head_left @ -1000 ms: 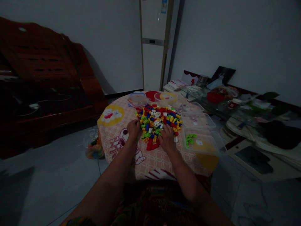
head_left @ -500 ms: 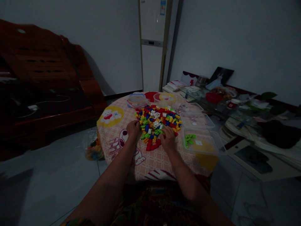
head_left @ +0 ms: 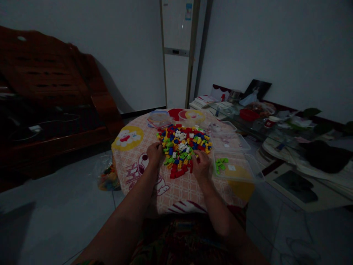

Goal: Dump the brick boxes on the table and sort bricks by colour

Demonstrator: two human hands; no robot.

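A heap of small toy building bricks (head_left: 182, 137) in red, yellow, blue, green and white lies in the middle of a round cloth-covered table (head_left: 176, 198). My left hand (head_left: 154, 151) rests at the heap's left edge, its fingers curled together; whatever they pinch is too small and dark to name. At the near right side of the heap is my right hand (head_left: 202, 163), thumb and fingers closed around a green brick (head_left: 193, 152) at the fingertips. Several green bricks (head_left: 221, 165) lie in the nearest clear plastic box (head_left: 239, 178), right of that hand.
Two more clear boxes (head_left: 242, 141) stand behind the nearest one. Round clear containers (head_left: 160, 118) sit at the table's far side. A bag of colourful things (head_left: 108, 176) is on the floor at left. A cluttered glass stand (head_left: 242, 127) flanks the right side.
My right hand has shifted slightly right, away from the middle of the heap. My left hand stays at the left edge. The view has turned a little.
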